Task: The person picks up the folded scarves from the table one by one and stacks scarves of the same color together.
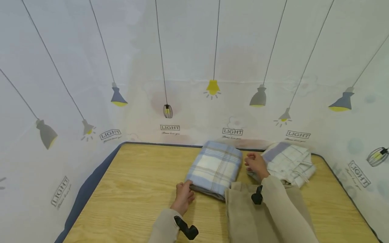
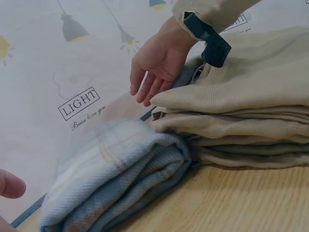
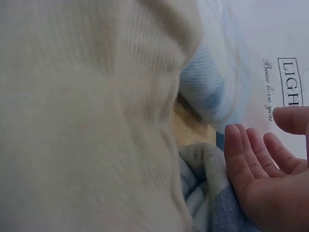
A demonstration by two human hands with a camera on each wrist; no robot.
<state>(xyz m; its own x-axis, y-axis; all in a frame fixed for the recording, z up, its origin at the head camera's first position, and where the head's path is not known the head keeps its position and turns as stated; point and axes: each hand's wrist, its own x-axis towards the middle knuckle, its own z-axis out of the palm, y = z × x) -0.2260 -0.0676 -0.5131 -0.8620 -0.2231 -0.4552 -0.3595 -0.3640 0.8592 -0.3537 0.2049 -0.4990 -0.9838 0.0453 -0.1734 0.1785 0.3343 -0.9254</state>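
Note:
A folded blue, white and tan plaid blanket (image 1: 214, 165) lies on the table toward the back. My left hand (image 1: 183, 195) is at its near left corner, fingers loosely bent; in the left wrist view only part of that hand shows, with the thumb (image 2: 10, 186) apart from the cloth. My right hand (image 1: 256, 164) is between this blanket and a folded white checked cloth (image 1: 288, 162) with a purple-grey band. Its fingers (image 3: 260, 150) are slightly bent with nothing in them, beside the checked cloth. A folded beige cloth (image 1: 246, 212) lies under my right forearm.
The wooden table (image 1: 136, 182) extends left of the blanket. A white wall covering (image 1: 188, 67) printed with hanging lamps stands behind and on both sides. Dark blue edging (image 1: 88, 185) runs along the table's border. The beige cloth is a thick stack of several layers.

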